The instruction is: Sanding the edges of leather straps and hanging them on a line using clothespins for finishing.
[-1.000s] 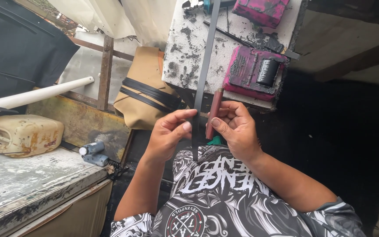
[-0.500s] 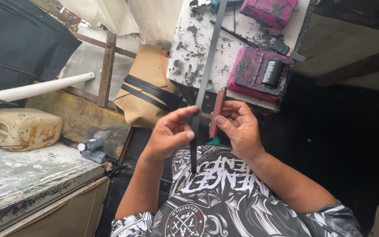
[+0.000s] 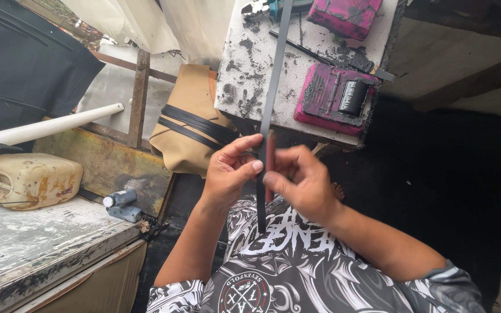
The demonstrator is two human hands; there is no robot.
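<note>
A cramped, grimy workshop corner seen from above. Ahead stands a white worktop (image 3: 244, 64) blotched with black residue, bearing two pink stained blocks (image 3: 336, 97). A tan bag (image 3: 189, 130) leans below it; a yellowed jerrycan (image 3: 30, 179) sits to the left. Both hands meet before the chest. The left hand (image 3: 227, 174) pinches a long, narrow dark strip (image 3: 271, 98) between thumb and fingers (image 3: 244, 145). The right hand (image 3: 300, 185) closes on the strip and a reddish stick (image 3: 270, 165) beside it. Steady work here likely means gripping close together, keeping the strip straight and untwisted.
</note>
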